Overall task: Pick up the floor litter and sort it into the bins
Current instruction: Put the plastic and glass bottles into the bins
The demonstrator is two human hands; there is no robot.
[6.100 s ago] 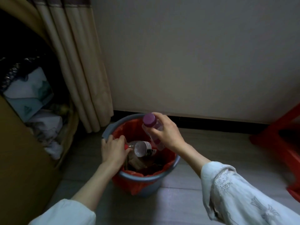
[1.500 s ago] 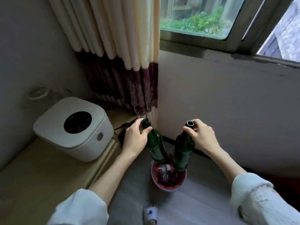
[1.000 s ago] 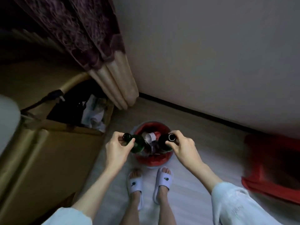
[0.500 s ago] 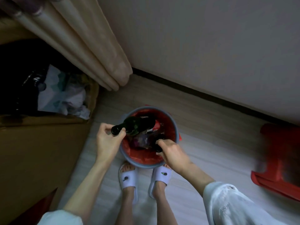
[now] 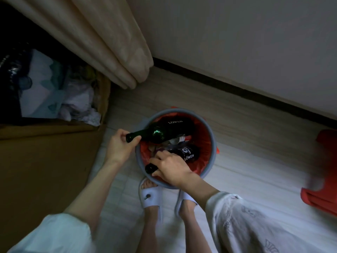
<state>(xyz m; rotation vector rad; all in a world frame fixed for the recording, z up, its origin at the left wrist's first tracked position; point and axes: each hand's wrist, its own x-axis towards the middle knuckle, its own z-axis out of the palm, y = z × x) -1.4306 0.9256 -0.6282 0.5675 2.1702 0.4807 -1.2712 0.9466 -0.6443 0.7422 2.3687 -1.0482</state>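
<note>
We look straight down as a person stands over a round grey bin (image 5: 213,143) lined with a red bag (image 5: 205,136), lowering two dark green glass bottles into it. Our left hand (image 5: 119,148) curls its fingers and thumb round the neck of the upper bottle (image 5: 164,131), which lies almost flat across the bin's far side, its mouth jutting past the left rim. Our right hand (image 5: 172,168) grips the neck of the lower bottle (image 5: 188,154), whose body rests inside on other litter while its mouth pokes over the near rim. White slippers (image 5: 150,196) sit just beside the bin on the pale floor (image 5: 255,161). A cardboard box (image 5: 47,161) of crumpled paper stands to the left, beneath a beige curtain (image 5: 113,42); something red (image 5: 324,179) lies at the right edge
</note>
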